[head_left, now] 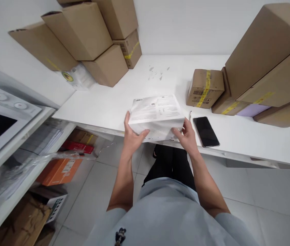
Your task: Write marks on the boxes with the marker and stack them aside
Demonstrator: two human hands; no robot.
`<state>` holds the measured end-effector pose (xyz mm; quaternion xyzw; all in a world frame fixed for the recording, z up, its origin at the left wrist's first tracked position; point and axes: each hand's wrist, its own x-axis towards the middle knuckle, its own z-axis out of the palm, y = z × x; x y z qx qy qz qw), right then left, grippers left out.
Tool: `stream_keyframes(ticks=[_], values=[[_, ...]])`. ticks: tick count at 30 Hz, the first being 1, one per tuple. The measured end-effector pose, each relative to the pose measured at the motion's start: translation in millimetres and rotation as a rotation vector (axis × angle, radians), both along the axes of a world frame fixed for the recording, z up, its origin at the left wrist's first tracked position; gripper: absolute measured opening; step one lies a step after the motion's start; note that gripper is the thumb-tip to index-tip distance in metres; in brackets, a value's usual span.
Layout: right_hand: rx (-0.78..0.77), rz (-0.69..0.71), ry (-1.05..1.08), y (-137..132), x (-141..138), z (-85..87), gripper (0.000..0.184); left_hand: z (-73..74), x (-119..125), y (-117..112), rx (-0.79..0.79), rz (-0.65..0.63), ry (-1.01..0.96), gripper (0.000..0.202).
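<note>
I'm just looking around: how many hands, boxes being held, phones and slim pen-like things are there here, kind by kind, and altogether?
Hands: 2, the left hand and right hand
Held boxes: 1, the white box between them
Phones: 1, the dark-screened phone
Pen-like things: 1, the slim stick beside the phone
Total: 5

On my feed, the white box (156, 126) in mid-frame carries grey and black print (169, 111). I see a white table (101, 109), brown cartons (87, 32) at upper left, and right of centre a brown carton (194, 90) crossed by yellow tape (207, 83) and a black phone (206, 132). Low in the frame I get a pale blue shirt (170, 212) and black trousers (162, 164); at lower left, an orange box (58, 172) and a red box (81, 147).
</note>
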<state>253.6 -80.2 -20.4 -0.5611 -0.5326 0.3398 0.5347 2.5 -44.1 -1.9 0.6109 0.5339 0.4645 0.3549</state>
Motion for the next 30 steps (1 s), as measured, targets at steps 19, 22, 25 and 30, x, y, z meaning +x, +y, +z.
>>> stream_keyframes(ticks=[19, 22, 25, 30], values=[[-0.118, 0.029, 0.123, -21, 6, -9.2, 0.057, -28.4, 2, -17, -0.161, 0.036, -0.207, 0.09], [-0.164, -0.035, 0.116, -20, 7, 9.7, 0.048, -18.6, 2, -11, -0.252, 0.032, -0.357, 0.068], [-0.071, -0.031, 0.11, -15, 6, 20.3, 0.051, -13.8, 4, -10, -0.138, -0.025, -0.394, 0.065], [0.049, 0.069, 0.127, -13, 8, 10.8, 0.091, -20.6, 4, -16, 0.014, -0.059, -0.364, 0.082]])
